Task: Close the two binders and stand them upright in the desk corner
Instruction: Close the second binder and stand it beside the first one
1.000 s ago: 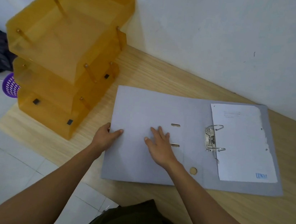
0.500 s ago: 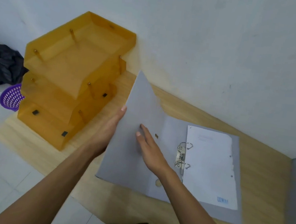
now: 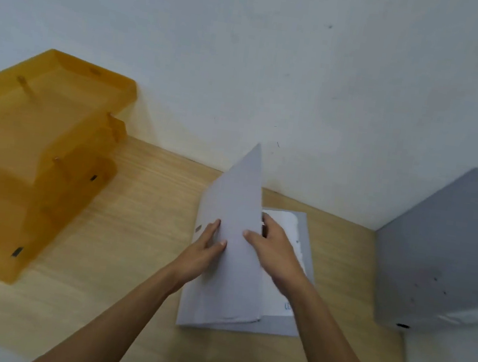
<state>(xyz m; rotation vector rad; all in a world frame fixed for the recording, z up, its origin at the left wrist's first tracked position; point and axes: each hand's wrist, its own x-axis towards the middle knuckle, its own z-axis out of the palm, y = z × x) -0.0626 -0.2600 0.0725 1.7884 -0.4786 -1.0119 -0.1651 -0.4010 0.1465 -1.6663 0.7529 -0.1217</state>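
A grey binder (image 3: 237,211) lies on the wooden desk (image 3: 147,223) with its front cover raised almost upright over the white papers (image 3: 288,233) inside. My left hand (image 3: 204,252) presses flat against the outer face of the raised cover. My right hand (image 3: 274,252) holds the cover's free edge, thumb outside and fingers tucked behind it above the papers. A second grey binder (image 3: 440,256) stands closed and upright in the desk's far right corner, leaning against the wall.
A stacked orange translucent letter tray (image 3: 37,154) stands on the desk's left end against the white wall (image 3: 277,64). Bare wood lies between the tray and the binder. The floor shows at bottom left.
The cover has swung from flat on the desk up to near vertical, pushed by my left hand. My right hand moved from the cover's inner face to its edge. The view tilted up and right.
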